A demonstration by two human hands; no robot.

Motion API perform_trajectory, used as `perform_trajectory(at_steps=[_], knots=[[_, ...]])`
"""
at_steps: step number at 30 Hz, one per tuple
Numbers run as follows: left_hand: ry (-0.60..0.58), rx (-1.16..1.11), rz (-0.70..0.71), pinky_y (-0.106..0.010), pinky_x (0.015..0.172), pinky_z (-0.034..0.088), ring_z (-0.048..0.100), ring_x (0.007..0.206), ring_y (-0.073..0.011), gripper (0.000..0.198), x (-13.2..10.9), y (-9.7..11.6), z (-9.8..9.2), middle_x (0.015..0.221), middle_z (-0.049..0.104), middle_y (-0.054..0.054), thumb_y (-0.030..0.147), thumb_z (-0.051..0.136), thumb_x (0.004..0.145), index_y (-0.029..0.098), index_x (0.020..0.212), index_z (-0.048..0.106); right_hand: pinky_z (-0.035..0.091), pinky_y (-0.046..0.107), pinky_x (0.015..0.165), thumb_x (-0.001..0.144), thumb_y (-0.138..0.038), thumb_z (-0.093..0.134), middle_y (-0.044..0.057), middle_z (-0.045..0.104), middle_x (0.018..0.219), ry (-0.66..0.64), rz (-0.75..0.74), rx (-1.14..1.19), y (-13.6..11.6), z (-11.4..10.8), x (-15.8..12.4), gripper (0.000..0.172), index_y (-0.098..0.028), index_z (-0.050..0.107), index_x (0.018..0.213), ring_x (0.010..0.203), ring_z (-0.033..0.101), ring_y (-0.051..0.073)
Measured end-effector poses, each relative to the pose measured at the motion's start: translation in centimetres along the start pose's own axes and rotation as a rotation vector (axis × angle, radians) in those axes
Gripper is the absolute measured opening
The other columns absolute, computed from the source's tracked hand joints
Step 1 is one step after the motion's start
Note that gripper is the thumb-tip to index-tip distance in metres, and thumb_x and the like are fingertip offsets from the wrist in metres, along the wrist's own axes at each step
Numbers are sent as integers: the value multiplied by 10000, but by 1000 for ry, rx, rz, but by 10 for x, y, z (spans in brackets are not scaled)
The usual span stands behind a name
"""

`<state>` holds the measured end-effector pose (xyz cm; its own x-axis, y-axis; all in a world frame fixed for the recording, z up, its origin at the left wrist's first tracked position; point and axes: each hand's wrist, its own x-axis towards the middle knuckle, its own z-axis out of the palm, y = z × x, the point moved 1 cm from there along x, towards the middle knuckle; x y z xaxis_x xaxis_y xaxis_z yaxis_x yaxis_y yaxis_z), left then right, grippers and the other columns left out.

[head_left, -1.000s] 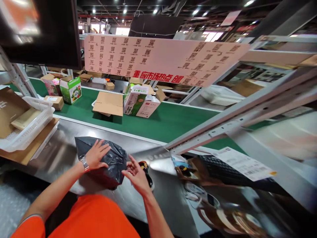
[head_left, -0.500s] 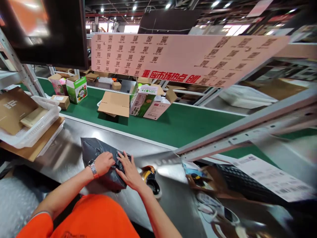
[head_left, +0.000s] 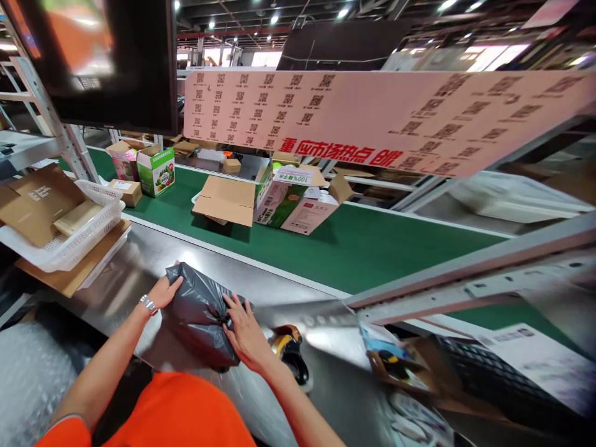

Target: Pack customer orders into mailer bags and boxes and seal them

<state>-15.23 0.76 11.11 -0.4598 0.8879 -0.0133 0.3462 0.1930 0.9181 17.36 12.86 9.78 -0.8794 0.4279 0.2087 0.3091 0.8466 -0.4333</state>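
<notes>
A black plastic parcel bag [head_left: 198, 310], wrapped around a bulky content I cannot see, rests on the metal worktable [head_left: 139, 261]. At its far left corner, my left hand [head_left: 164, 293] pinches the plastic between thumb and fingers; a watch circles that wrist. My right hand [head_left: 244, 329] lies on the right part of the bag with its fingers spread, beside a gathered, creased spot in the plastic. Just right of that hand sits a yellow-and-black device [head_left: 291, 354], its kind unclear.
Beyond the table runs a green conveyor belt [head_left: 372, 254] carrying an open carton [head_left: 226, 202] and printed boxes [head_left: 298, 208]. On the left is a white basket [head_left: 69, 248] with cardboard. A slanted metal post [head_left: 465, 267] and a keyboard [head_left: 493, 372] occupy the right. A code board [head_left: 363, 118] hangs ahead.
My left hand has moved from the bag's middle to its far left corner, and its grip is there now. My right hand stays on the bag. The view has shifted slightly.
</notes>
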Motion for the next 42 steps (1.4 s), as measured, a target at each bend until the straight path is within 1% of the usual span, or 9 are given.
perform_trajectory(at_steps=[2, 6, 11, 16, 22, 28, 32, 36, 42], knots=[[-19, 108, 88, -535, 1394, 378, 537, 1618, -323, 593, 1, 5, 20, 1626, 674, -167, 438, 600, 1049, 178, 1578, 663, 292, 804, 1369, 1063, -146, 499, 196, 481, 1790, -45, -13, -4, -3, -5, 4, 293, -199, 654, 1306, 1743, 312, 376], [-41, 344, 237, -538, 1416, 353, 456, 1676, -303, 645, -5, 6, 41, 1732, 566, -167, 228, 543, 994, 133, 1627, 617, 245, 768, 1404, 1053, -164, 533, 205, 447, 1809, -138, -61, 9, -6, -14, 13, 275, -178, 664, 1295, 1757, 273, 366], [33, 456, 268, -604, 1368, 429, 543, 1613, -328, 588, -10, 2, 46, 1650, 644, -200, 246, 489, 1022, 131, 1573, 659, 241, 709, 1428, 1045, -203, 576, 245, 403, 1823, -219, -104, 8, -8, -20, 25, 314, -123, 663, 1336, 1765, 243, 370], [184, 535, 184, -622, 1362, 410, 538, 1609, -367, 618, -23, 9, 77, 1656, 628, -234, 335, 390, 1070, 80, 1577, 635, 239, 676, 1434, 1026, -272, 653, 291, 410, 1803, -250, -120, -2, -15, -24, 31, 417, -57, 667, 1383, 1757, 263, 385], [121, 670, 178, -718, 1378, 261, 321, 1695, -534, 1130, -43, 31, 107, 1753, 366, -433, 722, 512, 950, -152, 1654, 388, 288, 620, 1425, 1078, -345, 632, 269, 460, 1781, -198, -129, -26, -20, -29, 36, 452, -37, 681, 1405, 1743, 307, 362], [44, 629, 90, -718, 1385, 237, 240, 1715, -564, 1437, -56, 46, 112, 1797, 248, -438, 820, 631, 799, -133, 1743, 118, 292, 564, 1422, 1162, -448, 568, 203, 486, 1785, -152, -108, 20, -21, -25, 39, 398, -119, 717, 1329, 1737, 334, 310], [-15, 642, 35, -733, 1389, 189, 141, 1734, -577, 1611, -65, 56, 122, 1815, 187, -437, 842, 782, 650, -101, 1755, 85, 276, 547, 1428, 1183, -416, 534, 135, 567, 1743, -87, 27, 229, -16, -14, 40, 321, -182, 716, 1303, 1722, 371, 266], [66, 649, -29, -732, 1393, 157, 120, 1731, -595, 1710, -65, 66, 142, 1797, 172, -475, 813, 909, 543, -109, 1740, 106, 332, 535, 1398, 1175, -381, 536, 130, 638, 1675, 14, 135, 548, -7, -12, 45, 319, -207, 686, 1397, 1628, 517, 251], [250, 657, -33, -779, 1364, 187, 165, 1717, -609, 1487, -60, 68, 163, 1778, 221, -486, 721, 912, 695, -69, 1726, 187, 529, 502, 1254, 1055, -715, 593, 116, 793, 1441, 155, 199, 1184, 24, -22, 38, 566, -233, 767, 1295, 1381, 716, 279]])
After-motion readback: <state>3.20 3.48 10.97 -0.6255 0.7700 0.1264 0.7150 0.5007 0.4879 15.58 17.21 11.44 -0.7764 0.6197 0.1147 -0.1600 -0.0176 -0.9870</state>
